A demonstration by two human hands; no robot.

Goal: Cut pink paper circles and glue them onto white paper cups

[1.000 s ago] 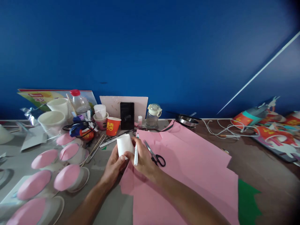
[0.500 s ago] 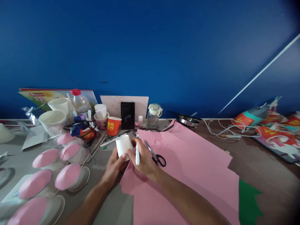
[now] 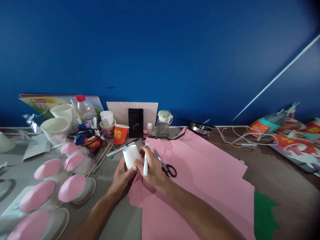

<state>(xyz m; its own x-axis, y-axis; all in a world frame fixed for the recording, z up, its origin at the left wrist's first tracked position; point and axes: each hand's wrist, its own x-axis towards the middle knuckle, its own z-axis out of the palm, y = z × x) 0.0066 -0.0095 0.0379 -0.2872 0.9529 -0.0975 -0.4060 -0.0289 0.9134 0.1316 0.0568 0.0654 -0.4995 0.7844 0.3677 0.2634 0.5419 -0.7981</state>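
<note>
My left hand grips a white paper cup from below, holding it upside down over the edge of the pink paper sheets. My right hand is closed round a white marker pen, its tip pointing away from me beside the cup, and its thumb rests against the cup's side. Black-handled scissors lie on the pink paper just right of my right hand.
Several paper bowls covered in pink sit at the left. Behind them stand white cups, a red-capped bottle, a red cup, a black phone and a glass jar. A metal dish, white cables and green paper lie right.
The cup has tilted slightly in my hands and my right thumb has shifted on it. Nothing else has moved.
</note>
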